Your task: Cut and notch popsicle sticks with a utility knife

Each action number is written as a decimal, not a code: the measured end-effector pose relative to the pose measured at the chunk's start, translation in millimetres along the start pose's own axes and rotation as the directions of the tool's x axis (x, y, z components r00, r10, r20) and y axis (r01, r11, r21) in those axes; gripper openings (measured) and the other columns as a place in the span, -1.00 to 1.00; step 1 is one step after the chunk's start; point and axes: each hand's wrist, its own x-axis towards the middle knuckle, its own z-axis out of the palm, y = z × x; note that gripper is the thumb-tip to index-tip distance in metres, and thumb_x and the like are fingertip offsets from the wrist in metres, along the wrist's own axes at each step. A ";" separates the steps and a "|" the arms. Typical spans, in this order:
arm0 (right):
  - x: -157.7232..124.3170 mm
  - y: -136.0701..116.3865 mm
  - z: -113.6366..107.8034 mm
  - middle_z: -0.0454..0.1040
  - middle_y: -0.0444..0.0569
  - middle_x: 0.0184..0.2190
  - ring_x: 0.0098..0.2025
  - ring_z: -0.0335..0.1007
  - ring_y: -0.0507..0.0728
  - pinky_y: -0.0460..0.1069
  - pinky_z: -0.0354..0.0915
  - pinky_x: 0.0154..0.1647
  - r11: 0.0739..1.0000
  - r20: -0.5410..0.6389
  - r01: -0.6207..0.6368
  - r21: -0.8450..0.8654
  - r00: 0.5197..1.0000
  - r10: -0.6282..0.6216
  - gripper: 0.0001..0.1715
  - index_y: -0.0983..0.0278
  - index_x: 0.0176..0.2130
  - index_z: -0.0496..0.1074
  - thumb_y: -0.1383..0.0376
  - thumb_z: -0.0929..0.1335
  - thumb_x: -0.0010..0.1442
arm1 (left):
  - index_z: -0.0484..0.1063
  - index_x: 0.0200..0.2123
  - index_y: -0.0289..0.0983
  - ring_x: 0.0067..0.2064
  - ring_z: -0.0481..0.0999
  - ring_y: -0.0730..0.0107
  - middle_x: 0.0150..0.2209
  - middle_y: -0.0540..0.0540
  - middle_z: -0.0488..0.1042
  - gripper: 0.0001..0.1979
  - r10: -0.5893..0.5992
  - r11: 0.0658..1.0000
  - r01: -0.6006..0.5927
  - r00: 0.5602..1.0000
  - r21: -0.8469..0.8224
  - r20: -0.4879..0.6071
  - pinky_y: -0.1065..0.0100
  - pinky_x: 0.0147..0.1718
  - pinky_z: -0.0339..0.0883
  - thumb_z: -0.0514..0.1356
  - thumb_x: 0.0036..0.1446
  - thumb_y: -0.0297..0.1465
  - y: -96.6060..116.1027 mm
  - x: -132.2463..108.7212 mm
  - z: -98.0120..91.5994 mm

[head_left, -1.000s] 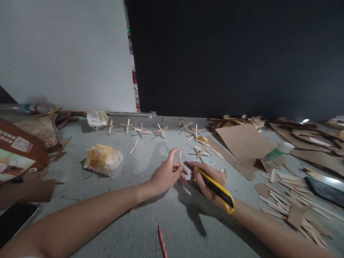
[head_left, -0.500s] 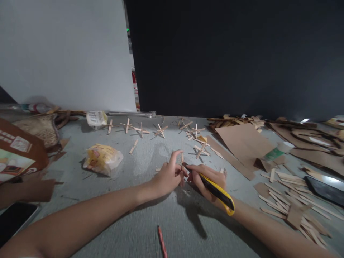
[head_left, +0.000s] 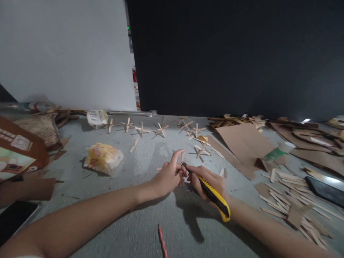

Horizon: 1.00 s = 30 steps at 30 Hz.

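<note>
- Since a second ago the right hand (head_left: pixel 211 181) and its yellow cutter (head_left: pixel 213 193) have edged in toward the left hand (head_left: pixel 168 179), and the cutter's back end has dipped a bit.
- Head view, left grip: closed in a pinch on a short wooden stick (head_left: pixel 182 157), index finger raised near its upper end. The stick pokes up between the hands, probably so the end stays reachable and steady.
- Right grip: wrapped round the cutter, tip at the stick. Holding it this far forward likely gives finer control. Can't tell if the blade's biting, too small.
- Crossed sticks (head_left: pixel 161 130) stand along the back of the surface (head_left: pixel 129 229), I'd guess so they don't get knocked.
- Loose sticks (head_left: pixel 279 204) are heaped by the right forearm, handy for grabbing.
- Red pencil-like thing (head_left: pixel 161 240) lies up front, between the forearms.
</note>
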 end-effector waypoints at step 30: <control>-5.6 -1.4 0.9 0.61 -0.07 -0.29 -0.39 0.60 0.09 -0.01 0.56 -0.33 0.998 -0.013 -0.061 -0.028 0.998 0.060 -0.65 0.12 0.11 0.47 0.43 0.33 0.41 | 0.02 0.42 -0.12 -0.44 0.58 0.45 -0.35 0.09 0.54 -0.19 -0.034 0.996 0.034 0.999 -0.085 0.007 0.45 -0.41 0.41 0.21 0.16 -0.58 -8.1 5.3 1.0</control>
